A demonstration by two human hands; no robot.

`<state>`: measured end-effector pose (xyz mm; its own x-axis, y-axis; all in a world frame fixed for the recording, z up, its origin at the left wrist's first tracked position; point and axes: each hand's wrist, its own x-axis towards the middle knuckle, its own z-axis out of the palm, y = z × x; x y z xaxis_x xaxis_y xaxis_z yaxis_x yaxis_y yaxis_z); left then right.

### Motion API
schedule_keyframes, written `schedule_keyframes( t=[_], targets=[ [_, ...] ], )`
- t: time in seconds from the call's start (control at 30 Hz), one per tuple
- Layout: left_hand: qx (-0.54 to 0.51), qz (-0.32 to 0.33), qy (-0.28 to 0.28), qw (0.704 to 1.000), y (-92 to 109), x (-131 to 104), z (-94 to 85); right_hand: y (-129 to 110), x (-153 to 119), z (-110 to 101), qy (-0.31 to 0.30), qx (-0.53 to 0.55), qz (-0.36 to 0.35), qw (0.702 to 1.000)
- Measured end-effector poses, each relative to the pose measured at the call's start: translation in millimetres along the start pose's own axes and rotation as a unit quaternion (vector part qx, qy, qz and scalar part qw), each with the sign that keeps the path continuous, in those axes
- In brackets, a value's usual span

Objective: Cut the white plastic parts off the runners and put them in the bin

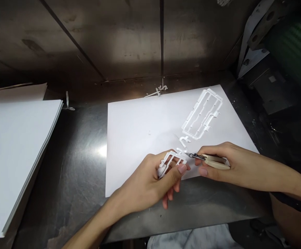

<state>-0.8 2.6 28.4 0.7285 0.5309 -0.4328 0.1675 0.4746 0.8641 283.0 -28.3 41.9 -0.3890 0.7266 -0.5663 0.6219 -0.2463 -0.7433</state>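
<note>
My left hand (157, 181) is closed on a white plastic frame (172, 157), its thumb pressed along the near side. A curved white sprue (184, 141) runs from this frame's far end toward a second, longer white plastic frame (201, 114); whether all of it is joined I cannot tell. In my right hand (221, 160) is a pair of cream-handled nippers (215, 162). Their metal tips are at the sprue by the held frame's upper right corner. Whether the jaws are apart is too small to see. A white paper sheet (134, 131) lies beneath.
A stack of white sheets (18, 145) lies at the left on the metal table (83, 166). Small white plastic scraps (160, 89) are behind the paper, with another scrap (67, 103) near the stack. A metal wall (129, 38) closes off the back; dark machinery (274, 83) stands at right.
</note>
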Motion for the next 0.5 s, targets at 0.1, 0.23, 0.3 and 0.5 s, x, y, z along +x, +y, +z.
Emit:
schedule_keyframes(
  t=[0.1,0.23,0.3,0.5],
  targets=[
    [-0.016,-0.011,-0.021,1.000,0.4,-1.1,0.3,2.8,-1.2,0.3,-0.016,0.011,-0.005,1.000],
    [-0.011,-0.010,-0.033,0.999,1.1,-1.2,-0.7,-1.0,-2.4,1.0,-0.025,0.020,0.002,0.999],
    [-0.003,-0.004,-0.038,0.999,0.7,-1.1,-2.0,-3.3,-2.4,1.5,-0.029,0.018,0.004,0.999],
    [0.012,-0.002,-0.056,0.998,-0.7,-1.5,-4.6,1.7,-2.5,0.0,-0.042,0.024,0.013,0.999]
  ],
)
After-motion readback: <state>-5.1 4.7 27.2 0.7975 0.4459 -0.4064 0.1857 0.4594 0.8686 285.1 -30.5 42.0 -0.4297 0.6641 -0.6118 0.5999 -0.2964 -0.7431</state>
